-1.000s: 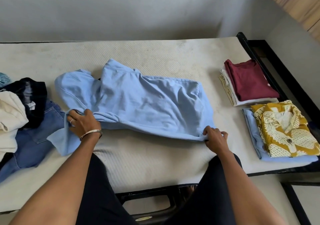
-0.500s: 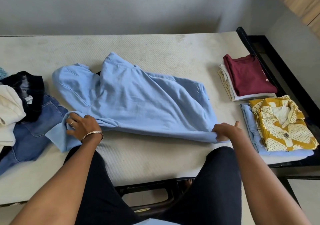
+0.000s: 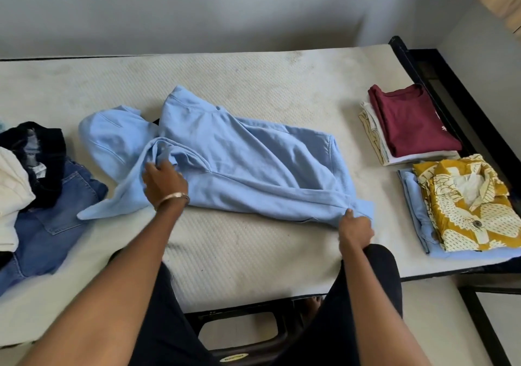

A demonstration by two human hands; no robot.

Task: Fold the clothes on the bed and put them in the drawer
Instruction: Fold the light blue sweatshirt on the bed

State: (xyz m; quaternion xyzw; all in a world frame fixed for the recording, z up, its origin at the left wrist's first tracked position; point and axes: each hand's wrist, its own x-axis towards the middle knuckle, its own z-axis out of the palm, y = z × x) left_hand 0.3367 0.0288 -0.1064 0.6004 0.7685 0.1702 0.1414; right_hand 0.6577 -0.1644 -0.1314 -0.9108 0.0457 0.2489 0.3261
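A light blue hoodie [image 3: 248, 162] lies across the middle of the white mattress [image 3: 253, 83], hood to the left, hem to the right. My left hand [image 3: 163, 182] grips a bunched fold of the hoodie near its shoulder, with the sleeve trailing down to the left. My right hand [image 3: 353, 229] pinches the hoodie's lower hem corner at the near right. The near side of the hoodie is folded over onto the body.
Unfolded clothes sit at the left: blue jeans [image 3: 53, 219], a black garment [image 3: 42, 157], a cream garment [image 3: 11, 193]. Folded stacks lie at the right: a maroon shirt [image 3: 408, 123] on pale pieces, and a yellow patterned shirt [image 3: 468, 210] on a blue piece. A black bed frame [image 3: 439, 83] borders the right.
Both hands lifted the near edge of the hoodie and carried it away from me, folding the near side and shoulder over onto the body. The right hand moved slightly right with the hem.
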